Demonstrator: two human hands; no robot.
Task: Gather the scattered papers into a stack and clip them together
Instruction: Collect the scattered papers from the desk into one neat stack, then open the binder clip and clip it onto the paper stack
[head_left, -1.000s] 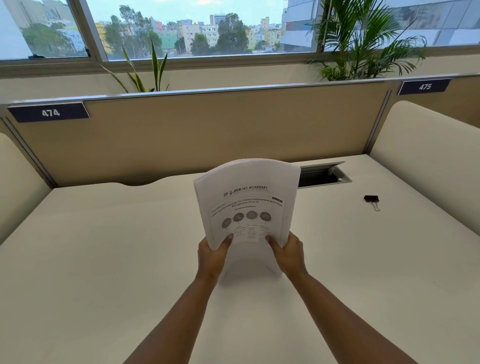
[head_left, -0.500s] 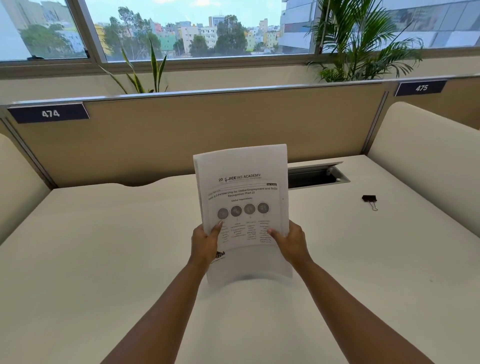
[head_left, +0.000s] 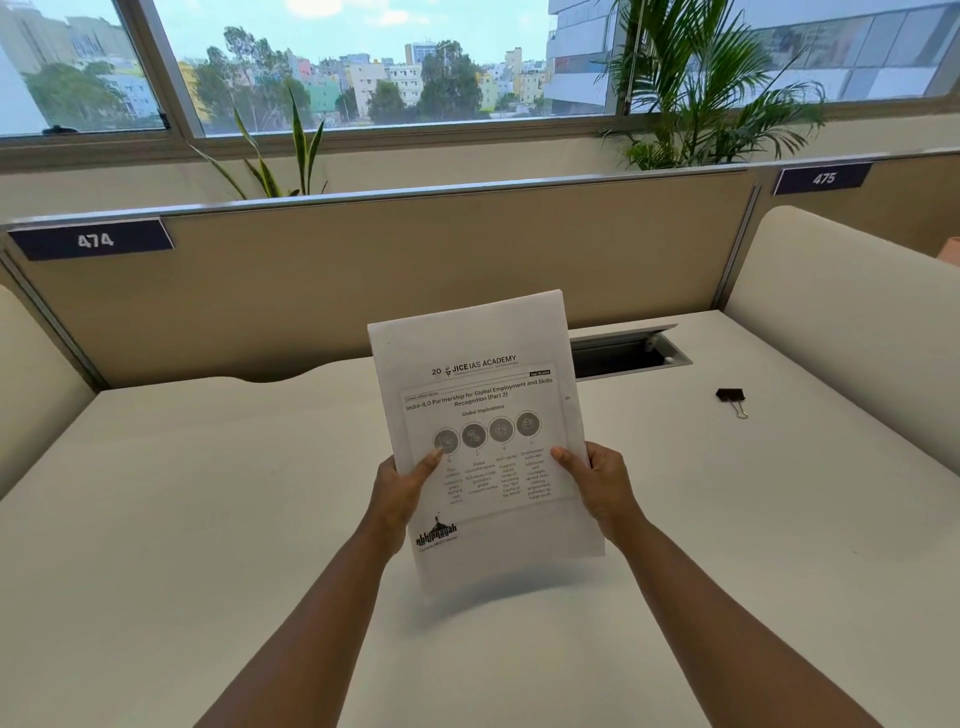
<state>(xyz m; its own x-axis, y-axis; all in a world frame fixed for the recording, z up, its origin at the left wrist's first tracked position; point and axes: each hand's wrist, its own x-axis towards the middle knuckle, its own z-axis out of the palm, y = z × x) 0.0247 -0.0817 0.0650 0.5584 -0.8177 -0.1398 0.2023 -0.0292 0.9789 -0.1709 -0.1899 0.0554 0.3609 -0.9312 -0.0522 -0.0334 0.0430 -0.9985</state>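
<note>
- Our left hand (head_left: 402, 480) and right hand (head_left: 597, 480) grip the white printed paper stack (head_left: 480, 431), now raised off the white surface (head_left: 208, 519) and flattened.
- Gathering looks finished; the black metal binder clip (head_left: 731, 399) lies well apart, unused.

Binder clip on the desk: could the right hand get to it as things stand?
Probably yes. The binder clip lies alone on bare desk, right of the paper stack, nothing between. But the right hand is gripping the stack; the left hand must hold it alone.
</note>
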